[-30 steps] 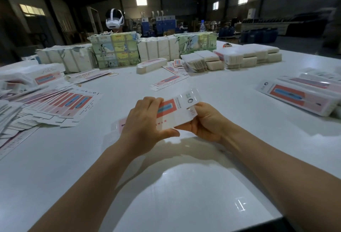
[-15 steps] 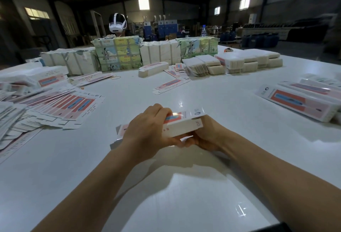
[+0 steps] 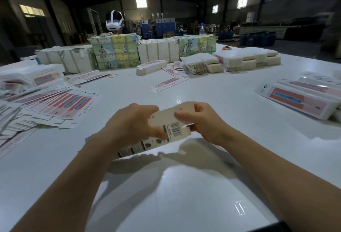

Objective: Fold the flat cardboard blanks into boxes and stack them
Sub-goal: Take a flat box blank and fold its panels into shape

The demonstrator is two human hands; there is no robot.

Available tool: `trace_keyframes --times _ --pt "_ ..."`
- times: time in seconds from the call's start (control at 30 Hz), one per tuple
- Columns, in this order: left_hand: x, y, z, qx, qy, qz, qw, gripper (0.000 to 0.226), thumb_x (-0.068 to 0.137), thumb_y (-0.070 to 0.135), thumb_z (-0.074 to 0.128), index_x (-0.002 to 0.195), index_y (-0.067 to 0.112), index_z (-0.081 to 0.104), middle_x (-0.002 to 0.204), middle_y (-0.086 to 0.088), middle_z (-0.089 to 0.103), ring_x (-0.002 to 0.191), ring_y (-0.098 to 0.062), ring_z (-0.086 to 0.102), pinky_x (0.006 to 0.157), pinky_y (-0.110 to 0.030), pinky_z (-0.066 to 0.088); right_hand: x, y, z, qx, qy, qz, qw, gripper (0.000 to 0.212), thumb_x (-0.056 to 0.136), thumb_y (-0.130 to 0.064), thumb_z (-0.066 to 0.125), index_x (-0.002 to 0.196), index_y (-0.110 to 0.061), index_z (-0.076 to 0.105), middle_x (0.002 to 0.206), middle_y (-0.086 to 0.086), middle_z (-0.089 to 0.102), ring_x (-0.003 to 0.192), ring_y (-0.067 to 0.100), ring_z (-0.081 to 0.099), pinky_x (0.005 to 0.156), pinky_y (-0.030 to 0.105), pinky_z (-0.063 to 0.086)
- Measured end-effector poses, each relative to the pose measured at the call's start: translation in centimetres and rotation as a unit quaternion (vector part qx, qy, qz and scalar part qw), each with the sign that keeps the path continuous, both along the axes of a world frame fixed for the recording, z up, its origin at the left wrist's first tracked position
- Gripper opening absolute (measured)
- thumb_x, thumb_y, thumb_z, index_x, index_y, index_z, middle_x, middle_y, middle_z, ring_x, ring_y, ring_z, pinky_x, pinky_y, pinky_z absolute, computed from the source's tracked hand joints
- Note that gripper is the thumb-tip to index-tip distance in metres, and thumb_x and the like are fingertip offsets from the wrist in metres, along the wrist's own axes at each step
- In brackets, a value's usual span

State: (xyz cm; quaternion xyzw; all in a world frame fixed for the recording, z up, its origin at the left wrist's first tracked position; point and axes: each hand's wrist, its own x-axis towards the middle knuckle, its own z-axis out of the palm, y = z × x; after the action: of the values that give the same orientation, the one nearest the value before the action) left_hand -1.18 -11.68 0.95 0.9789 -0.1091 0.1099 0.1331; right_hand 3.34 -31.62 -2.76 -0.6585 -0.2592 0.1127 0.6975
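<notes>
Cardboard, pale and printed with a barcode, fills the middle of the head view: one half-formed box [image 3: 166,130] held just above the white worktop [image 3: 184,185], tilted so its underside faces the camera. The left hand [image 3: 132,126] grips its near left part, fingers curled over the top and thumb pressed on the printed face; the right hand [image 3: 201,121] pinches the right end, where a flap looks only partly tucked. By my reading this box is mid-fold, its end not yet closed. A stack of finished boxes [image 3: 302,101] lies at the right edge, so some work is done. Much is left: flat blanks [image 3: 60,106] fan out on the left, well apart from the hands, and wrapped bundles [image 3: 115,53] stand unopened along the far side.
</notes>
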Motion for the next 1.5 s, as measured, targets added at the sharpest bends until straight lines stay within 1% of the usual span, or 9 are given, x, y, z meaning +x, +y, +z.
trace_keyframes --times 0.17,0.33,0.5,0.6,0.7,0.87,1.17,1.33,1.5 --pt "0.3 -0.8 -1.1 0.115 -0.056 0.010 0.992 0.086 0.067 0.079 0.051 0.140 0.039 0.028 0.122 0.009 0.058 0.096 -0.016 0.058 0.069 -0.029 0.042 0.1 0.2 0.0 0.007 0.047 -0.084 0.995 0.009 0.091 -0.012 0.059 0.086 -0.008 0.065 0.070 0.004 0.071 0.065 0.018 0.070 0.053 0.031 0.056" --pt "-0.2 -2.1 -3.3 0.227 -0.158 0.006 0.961 0.101 0.071 0.082 0.038 0.149 0.024 0.009 0.147 0.001 0.034 0.127 -0.024 0.040 0.109 -0.046 0.027 0.0 -0.1 0.6 0.054 0.174 -0.097 0.978 0.022 0.092 -0.023 0.059 0.086 -0.002 0.063 0.075 0.013 0.071 0.062 0.022 0.069 0.041 0.023 0.048" --pt "0.0 -3.0 -3.7 0.181 -0.168 0.042 0.968 0.090 0.076 0.078 0.038 0.145 0.022 0.025 0.117 0.000 0.054 0.096 -0.022 0.054 0.075 -0.033 0.042 -0.4 0.1 0.7 0.075 0.256 -0.118 0.956 0.035 0.090 -0.040 0.060 0.089 -0.005 0.065 0.061 0.010 0.067 0.045 0.017 0.060 0.037 0.022 0.046" --pt "0.0 -2.7 -3.5 0.109 -0.143 0.076 0.981 0.097 0.067 0.082 0.006 0.140 0.024 0.031 0.114 0.002 0.053 0.094 -0.020 0.053 0.073 -0.033 0.042 -0.2 0.3 0.7 0.083 0.196 -0.174 0.961 0.027 0.097 -0.036 0.050 0.094 -0.012 0.062 0.067 0.007 0.071 0.057 0.019 0.068 0.045 0.026 0.052" --pt "0.1 -2.1 -3.6 0.092 -0.143 0.104 0.980 0.093 0.070 0.076 -0.002 0.137 0.022 0.035 0.114 0.001 0.053 0.095 -0.020 0.053 0.071 -0.033 0.042 -0.2 0.4 -0.1 0.015 -0.032 -0.316 0.948 0.016 0.098 -0.018 0.048 0.098 -0.017 0.064 0.093 0.000 0.067 0.087 0.018 0.065 0.072 0.028 0.056" --pt "0.3 -2.1 -3.7 0.124 -0.137 0.146 0.972 0.089 0.071 0.075 -0.001 0.128 0.021 0.042 0.111 0.002 0.055 0.093 -0.019 0.056 0.064 -0.031 0.042 -1.5 1.6 -1.3 -0.166 -0.316 -0.340 0.870 0.024 0.091 -0.007 0.058 0.112 -0.003 0.069 0.113 0.003 0.059 0.111 0.015 0.046 0.094 0.009 0.029" --pt "0.0 -3.2 -3.8 0.136 -0.134 0.136 0.972 0.081 0.073 0.072 0.006 0.126 0.023 0.042 0.112 0.005 0.056 0.092 -0.017 0.056 0.061 -0.028 0.038 -2.3 2.1 -1.0 -0.194 -0.249 -0.307 0.898 0.032 0.098 -0.015 0.049 0.128 -0.017 0.060 0.113 -0.007 0.047 0.114 0.009 0.031 0.106 0.040 0.031" --pt "-0.2 -3.7 -3.8 0.153 -0.153 0.135 0.967 0.078 0.078 0.071 0.009 0.132 0.022 0.038 0.115 0.006 0.055 0.097 -0.017 0.056 0.063 -0.028 0.034 -2.5 2.0 -0.6 -0.237 -0.183 -0.219 0.929 0.045 0.103 -0.017 0.028 0.148 -0.014 0.025 0.153 -0.003 0.025 0.142 0.006 0.003 0.118 0.042 0.000" --pt "-0.6 -3.5 -3.8 0.156 -0.171 0.118 0.966 0.090 0.070 0.070 -0.006 0.133 0.022 0.037 0.116 0.006 0.054 0.096 -0.015 0.055 0.063 -0.027 0.038 -2.7 1.9 -0.2 -0.192 -0.171 -0.194 0.947 0.062 0.083 -0.030 0.027 0.142 -0.014 0.036 0.118 -0.019 0.042 0.133 0.010 0.020 0.117 0.044 0.013"
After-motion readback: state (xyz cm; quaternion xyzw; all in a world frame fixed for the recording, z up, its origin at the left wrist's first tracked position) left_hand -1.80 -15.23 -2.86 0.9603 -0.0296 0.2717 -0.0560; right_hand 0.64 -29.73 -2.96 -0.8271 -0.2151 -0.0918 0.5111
